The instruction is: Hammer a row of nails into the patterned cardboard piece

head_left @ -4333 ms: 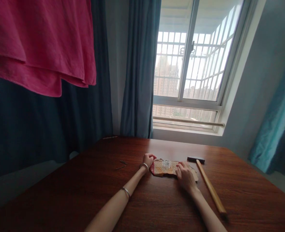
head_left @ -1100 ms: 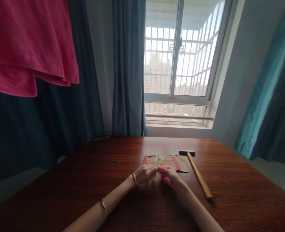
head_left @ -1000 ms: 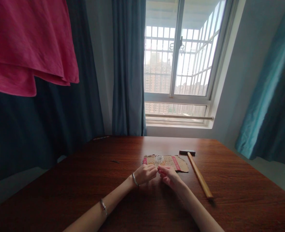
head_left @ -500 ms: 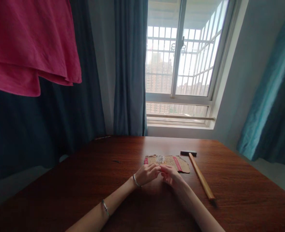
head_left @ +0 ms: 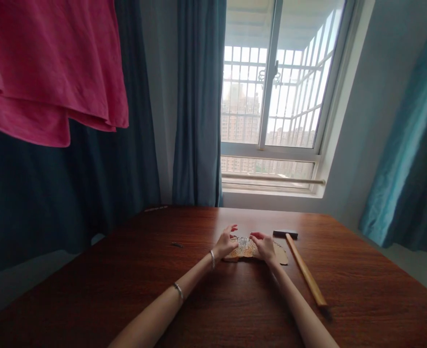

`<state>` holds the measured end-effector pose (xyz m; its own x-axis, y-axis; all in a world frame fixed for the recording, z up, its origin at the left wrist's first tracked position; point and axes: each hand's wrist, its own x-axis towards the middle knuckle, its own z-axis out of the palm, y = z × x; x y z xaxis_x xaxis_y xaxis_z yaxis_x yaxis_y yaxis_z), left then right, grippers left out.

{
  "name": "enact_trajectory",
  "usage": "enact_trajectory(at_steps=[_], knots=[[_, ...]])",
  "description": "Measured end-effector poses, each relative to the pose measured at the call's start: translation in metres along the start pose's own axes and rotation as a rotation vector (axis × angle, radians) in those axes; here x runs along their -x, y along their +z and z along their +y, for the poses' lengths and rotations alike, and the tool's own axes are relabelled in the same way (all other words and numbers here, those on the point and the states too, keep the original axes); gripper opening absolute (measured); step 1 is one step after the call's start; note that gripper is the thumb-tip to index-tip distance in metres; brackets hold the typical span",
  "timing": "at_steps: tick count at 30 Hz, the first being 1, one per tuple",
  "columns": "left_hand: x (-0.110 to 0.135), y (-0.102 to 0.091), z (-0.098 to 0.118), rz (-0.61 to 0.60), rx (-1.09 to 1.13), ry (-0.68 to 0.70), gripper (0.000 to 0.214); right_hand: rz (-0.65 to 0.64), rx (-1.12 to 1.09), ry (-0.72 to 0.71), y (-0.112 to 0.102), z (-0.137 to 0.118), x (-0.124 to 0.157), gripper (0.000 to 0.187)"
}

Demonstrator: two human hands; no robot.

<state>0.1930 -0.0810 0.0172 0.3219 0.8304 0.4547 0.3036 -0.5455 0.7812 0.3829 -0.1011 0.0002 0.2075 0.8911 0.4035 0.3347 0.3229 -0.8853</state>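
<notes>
A flat tan board, irregular in outline and speckled [head_left: 247,251], lies on the wooden table. A row of several thin dark pins [head_left: 242,241] stands along its far edge. My left hand [head_left: 228,242] is at the board's left end, thumb and fingers apart beside the pins. Over the right part of the board, my right hand [head_left: 265,245] pinches thumb and fingertips together near the row's right end. Whatever is in that pinch is too small to make out. Both hands cover parts of the board.
Right of the board lies a hammer [head_left: 306,270] with a dark head and wooden handle. A small dark object [head_left: 177,245] rests on the table [head_left: 126,290] to the left. Pink cloth [head_left: 53,72] hangs at upper left, and a window [head_left: 267,96] is beyond the table.
My hands, together in front of the board before, have parted and moved forward onto it, one at either side of the pins. The view has shifted slightly.
</notes>
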Motion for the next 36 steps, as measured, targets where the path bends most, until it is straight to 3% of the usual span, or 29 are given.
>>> enact_trajectory(at_steps=[6, 16, 26, 36], knots=[[-0.015, 0.012, -0.009, -0.054, 0.057, -0.043, 0.061, -0.012, 0.067, -0.049, 0.009, 0.013, 0.002, 0.027], [-0.023, 0.020, -0.016, -0.102, 0.184, -0.037, 0.052, -0.032, 0.153, -0.112, 0.009, 0.012, 0.005, 0.024], [-0.025, 0.021, -0.007, -0.119, -0.012, -0.012, 0.039, -0.036, 0.181, -0.113, 0.009, 0.007, 0.008, 0.024], [-0.029, 0.013, -0.001, -0.132, -0.035, 0.009, 0.034, -0.042, 0.196, -0.116, 0.008, 0.002, 0.010, 0.025]])
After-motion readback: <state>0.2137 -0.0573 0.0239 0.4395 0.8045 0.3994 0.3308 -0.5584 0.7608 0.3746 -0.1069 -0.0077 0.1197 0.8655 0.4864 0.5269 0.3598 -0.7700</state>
